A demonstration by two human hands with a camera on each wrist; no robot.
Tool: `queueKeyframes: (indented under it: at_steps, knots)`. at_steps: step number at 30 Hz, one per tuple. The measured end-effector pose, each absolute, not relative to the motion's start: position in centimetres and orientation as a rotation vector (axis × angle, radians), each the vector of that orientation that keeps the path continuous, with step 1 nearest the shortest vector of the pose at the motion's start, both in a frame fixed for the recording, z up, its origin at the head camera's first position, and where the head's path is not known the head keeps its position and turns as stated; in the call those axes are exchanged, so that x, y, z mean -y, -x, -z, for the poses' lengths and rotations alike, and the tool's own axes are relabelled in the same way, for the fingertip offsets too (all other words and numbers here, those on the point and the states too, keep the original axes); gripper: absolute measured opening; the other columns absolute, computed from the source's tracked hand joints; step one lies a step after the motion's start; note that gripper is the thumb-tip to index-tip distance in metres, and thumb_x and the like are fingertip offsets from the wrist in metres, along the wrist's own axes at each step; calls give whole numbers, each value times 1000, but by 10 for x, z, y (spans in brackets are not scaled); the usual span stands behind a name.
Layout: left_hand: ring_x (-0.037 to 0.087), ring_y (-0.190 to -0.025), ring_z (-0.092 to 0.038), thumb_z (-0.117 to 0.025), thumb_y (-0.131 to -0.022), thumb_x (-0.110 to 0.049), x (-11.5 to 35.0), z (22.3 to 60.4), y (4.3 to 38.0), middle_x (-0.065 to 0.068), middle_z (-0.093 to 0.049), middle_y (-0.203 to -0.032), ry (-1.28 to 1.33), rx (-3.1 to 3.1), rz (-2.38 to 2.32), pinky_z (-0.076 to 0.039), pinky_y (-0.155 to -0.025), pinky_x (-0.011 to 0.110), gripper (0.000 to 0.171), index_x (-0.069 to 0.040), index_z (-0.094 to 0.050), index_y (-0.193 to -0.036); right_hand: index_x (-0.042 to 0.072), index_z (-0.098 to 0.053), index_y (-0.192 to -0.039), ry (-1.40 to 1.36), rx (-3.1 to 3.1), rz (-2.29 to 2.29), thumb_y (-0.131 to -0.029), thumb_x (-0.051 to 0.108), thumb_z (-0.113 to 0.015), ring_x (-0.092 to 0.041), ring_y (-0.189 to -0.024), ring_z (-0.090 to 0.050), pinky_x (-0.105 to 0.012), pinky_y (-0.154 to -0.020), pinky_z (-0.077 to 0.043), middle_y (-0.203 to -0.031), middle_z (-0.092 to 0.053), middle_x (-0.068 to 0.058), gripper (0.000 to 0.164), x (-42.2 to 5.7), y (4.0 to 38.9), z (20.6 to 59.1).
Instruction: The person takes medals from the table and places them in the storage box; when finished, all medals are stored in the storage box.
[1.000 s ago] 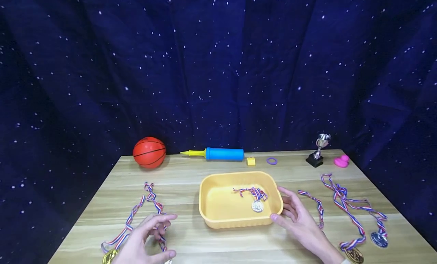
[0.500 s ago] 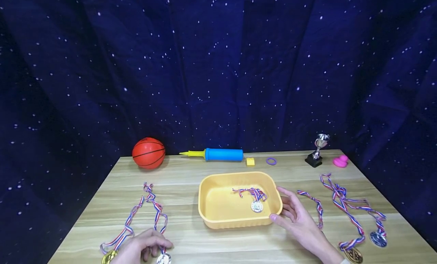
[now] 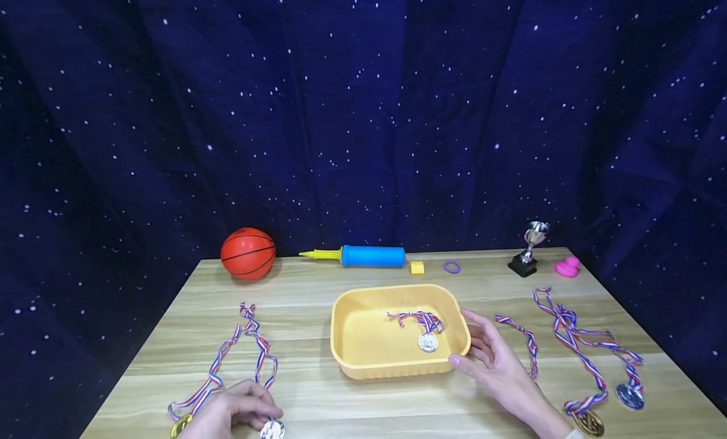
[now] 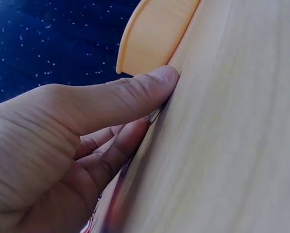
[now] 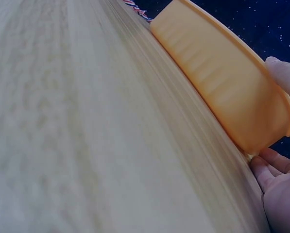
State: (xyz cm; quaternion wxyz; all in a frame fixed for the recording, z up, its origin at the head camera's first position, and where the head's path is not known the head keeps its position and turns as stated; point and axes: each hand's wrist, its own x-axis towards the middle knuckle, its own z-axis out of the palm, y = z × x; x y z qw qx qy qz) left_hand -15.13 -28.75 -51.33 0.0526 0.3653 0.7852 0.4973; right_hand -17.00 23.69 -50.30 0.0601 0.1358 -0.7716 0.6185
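A pale wood-grain tabletop (image 3: 335,410) is backed by a dark blue, softly creased curtain (image 3: 363,117) speckled in star-like white.

The tub (image 3: 369,338) was yellowy orange. One medal (image 3: 272,430) was silver, and its ribbon (image 3: 264,344) had red, white and blue stripes. The dark blue curtain (image 3: 363,111) had white dots.

Soft, even light over the tabletop (image 3: 318,401), dim backdrop (image 3: 363,111), wrist views duller with blurry foregrounds.
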Motion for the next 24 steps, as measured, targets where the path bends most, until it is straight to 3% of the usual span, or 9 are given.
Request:
queueKeyframes:
  at_steps: [7, 11, 17, 24]
  knots:
    - [1, -85, -67, -97, -70, 5, 279, 515, 151, -5, -71, -104, -1240, -2580, -1433, -63, -66, 25, 47, -16, -83, -110, 11, -40, -167, -414, 2337, -1866, -98, 10, -86, -29, -137, -63, -17, -112, -51, -152, -58, -25, 83, -237, 170, 503]
    - [-1, -83, -67, -99, -71, -2, 275, 509, 148, -14, -71, -99, -1140, -2619, -1419, -62, -64, 26, 47, -21, -83, -111, 11, -41, -167, -408, 2338, -1868, -98, 10, -86, -29, -138, -63, -17, -112, -51, -153, -58, -25, 83, -237, 171, 503]
    - [6, -89, -72, -100, -79, -9, 277, 500, 146, -6, -74, -107, -934, -2489, -1513, -67, -74, 30, 44, -10, -81, -119, 12, -40, -168, -404, 2337, -1874, -98, 10, -86, -30, -138, -62, -17, -112, -51, -153, -58, -24, 83, -237, 171, 503]
    - [11, -92, -77, -94, -82, 6, 269, 496, 142, 8, -78, -111, -915, -2489, -1719, -68, -80, 30, 46, 6, -76, -124, 12, -40, -168, -422, 2333, -1875, -98, 10, -86, -30, -139, -62, -18, -113, -51, -154, -57, -25, 83, -239, 171, 504]
